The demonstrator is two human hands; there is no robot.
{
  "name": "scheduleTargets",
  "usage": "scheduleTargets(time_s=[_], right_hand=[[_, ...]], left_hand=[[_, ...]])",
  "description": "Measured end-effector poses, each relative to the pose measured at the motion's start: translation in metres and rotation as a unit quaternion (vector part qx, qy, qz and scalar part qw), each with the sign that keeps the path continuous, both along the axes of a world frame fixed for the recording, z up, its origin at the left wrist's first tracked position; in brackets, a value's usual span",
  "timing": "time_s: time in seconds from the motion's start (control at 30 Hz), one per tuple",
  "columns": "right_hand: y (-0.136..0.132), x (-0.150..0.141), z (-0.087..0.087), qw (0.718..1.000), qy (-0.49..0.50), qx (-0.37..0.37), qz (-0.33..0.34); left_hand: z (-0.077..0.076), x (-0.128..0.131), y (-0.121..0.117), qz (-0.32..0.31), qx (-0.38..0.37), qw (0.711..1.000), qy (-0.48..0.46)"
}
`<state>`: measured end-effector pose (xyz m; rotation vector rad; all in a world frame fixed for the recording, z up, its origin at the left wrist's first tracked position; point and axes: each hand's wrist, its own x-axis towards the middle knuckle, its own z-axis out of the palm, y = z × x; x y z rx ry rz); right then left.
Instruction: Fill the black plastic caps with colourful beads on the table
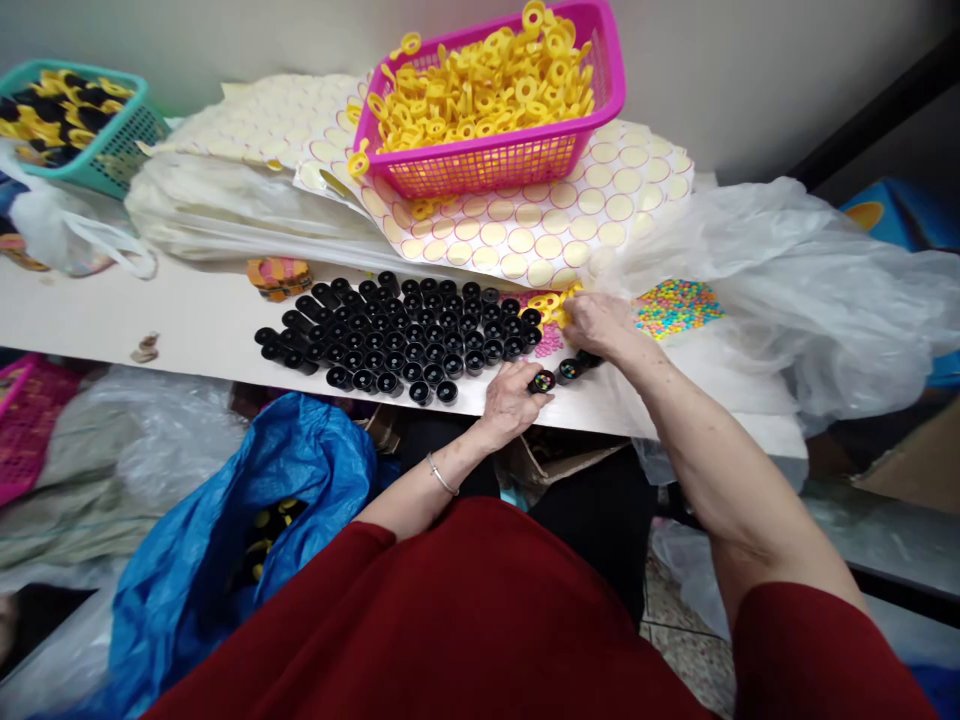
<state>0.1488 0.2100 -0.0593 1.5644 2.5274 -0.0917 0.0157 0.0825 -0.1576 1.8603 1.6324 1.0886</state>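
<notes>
My left hand (511, 402) is closed around a small black cup (541, 382) at the table's front edge; multicoloured beads show in its open top. My right hand (598, 324) has its fingers curled down at a small pile of yellow ring pieces (546, 304), pinching at one on the near side; the fingertips are partly hidden. Below the right wrist stand other black cups (570, 369). Left of both hands, many upright black cups (414, 352) are packed in rows. Pink beads (550, 341) lie scattered between the cups and my right hand.
A pink basket (480, 170) heaped with yellow ring pieces sits on sticker sheets (619, 207) at the back. Multicoloured beads (679, 306) spill beside clear plastic (795, 270) on the right. A teal basket (124, 150) is far left; a blue sack (187, 560) hangs below the table.
</notes>
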Motion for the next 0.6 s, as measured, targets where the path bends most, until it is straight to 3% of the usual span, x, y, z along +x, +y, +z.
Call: scheduleTargets(time_s=[0.1,0.2,0.27,0.37,0.5,0.6], right_hand=[[0.005,0.017,-0.004,0.989,0.142,0.031,0.001],[0.000,0.042,-0.008,0.941,0.317,0.112,-0.040],[-0.011,0.059,-0.012,0.909,0.379,0.162,-0.059],[-0.034,0.078,-0.024,0.896,0.413,0.161,-0.017],[-0.051,0.089,-0.048,0.906,0.391,0.140,0.088],[-0.050,0.095,-0.063,0.927,0.332,0.162,0.062]], left_hand=[[0.000,0.002,0.002,-0.001,-0.014,1.000,0.007],[-0.001,0.005,0.006,-0.026,-0.023,0.999,0.007],[-0.002,0.008,0.009,-0.044,-0.026,0.999,0.004],[0.002,0.015,0.016,-0.051,-0.036,0.998,0.010],[0.013,0.023,0.023,-0.046,-0.070,0.996,0.016],[0.018,0.025,0.025,-0.048,-0.083,0.995,0.017]])
